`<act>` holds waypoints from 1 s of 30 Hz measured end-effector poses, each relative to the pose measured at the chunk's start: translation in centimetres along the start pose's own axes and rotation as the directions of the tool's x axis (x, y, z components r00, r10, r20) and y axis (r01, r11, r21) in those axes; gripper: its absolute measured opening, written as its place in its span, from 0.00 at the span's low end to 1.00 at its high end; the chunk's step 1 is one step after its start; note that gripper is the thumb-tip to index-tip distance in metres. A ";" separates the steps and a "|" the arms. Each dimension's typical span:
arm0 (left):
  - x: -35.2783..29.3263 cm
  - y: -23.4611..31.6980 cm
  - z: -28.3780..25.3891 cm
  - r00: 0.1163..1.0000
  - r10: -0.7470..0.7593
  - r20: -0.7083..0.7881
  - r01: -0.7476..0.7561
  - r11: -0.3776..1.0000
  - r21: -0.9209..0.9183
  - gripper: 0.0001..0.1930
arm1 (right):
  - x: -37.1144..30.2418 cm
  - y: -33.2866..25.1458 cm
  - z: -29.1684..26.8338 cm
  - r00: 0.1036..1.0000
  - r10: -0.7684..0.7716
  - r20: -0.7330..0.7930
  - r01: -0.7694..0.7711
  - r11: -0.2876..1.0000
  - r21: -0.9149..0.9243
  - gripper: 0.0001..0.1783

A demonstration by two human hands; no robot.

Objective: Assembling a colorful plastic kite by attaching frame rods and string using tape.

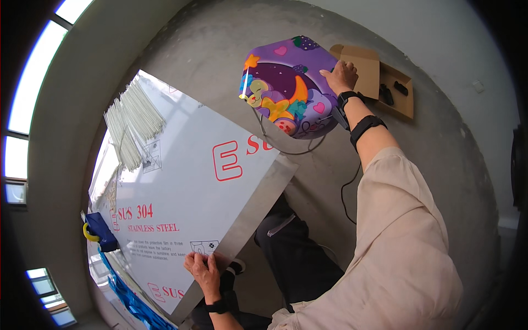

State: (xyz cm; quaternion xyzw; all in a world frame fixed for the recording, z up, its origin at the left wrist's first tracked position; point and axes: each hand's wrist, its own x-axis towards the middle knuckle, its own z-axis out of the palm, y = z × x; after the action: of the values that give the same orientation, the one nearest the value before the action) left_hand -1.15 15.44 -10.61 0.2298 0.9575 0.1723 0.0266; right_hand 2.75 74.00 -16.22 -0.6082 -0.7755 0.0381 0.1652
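My right hand [342,76] grips the far right edge of a purple, cartoon-printed panel [286,71] with cut corners, like a small stool or table top. Its thumb lies on the printed face, and the other fingers bend at the rim. Curved metal legs [308,153] show beneath the panel. Close to my body, my left hand [204,273] rests at the near edge of a table [187,181] covered with white, red-printed film. Its fingers are slightly bent and apart, and I see nothing held in them.
A bundle of thin white sticks [135,124] lies on the table's far left. Nearer are a yellow tape roll [89,233], a dark blue object [104,231] and blue plastic [129,297]. An opened cardboard box [404,102] with black items sits on the floor; a black cable [344,201] runs nearby.
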 end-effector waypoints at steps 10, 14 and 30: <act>0.1 0.1 0.3 0.999 0.007 -0.041 -0.007 1.000 -0.012 0.11 | 0.4 -1.2 1.9 0.976 -0.173 -0.131 0.170 0.985 -0.035 0.08; 0.1 0.2 0.2 1.000 0.004 -0.027 -0.004 1.000 -0.010 0.11 | 0.8 -1.2 0.6 0.978 -0.211 0.000 0.211 0.978 -0.006 0.08; 7.3 7.9 -1.1 0.989 0.051 0.138 0.049 0.773 -0.632 0.07 | -12.9 -10.2 -10.3 0.725 -0.622 -0.296 0.606 0.372 0.703 0.04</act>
State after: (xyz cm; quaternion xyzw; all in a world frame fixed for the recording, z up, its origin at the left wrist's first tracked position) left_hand -4.39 25.01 -6.70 0.2199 0.8387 0.4672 0.1729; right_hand -0.92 57.55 -6.59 -0.1467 -0.8532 0.3019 0.3992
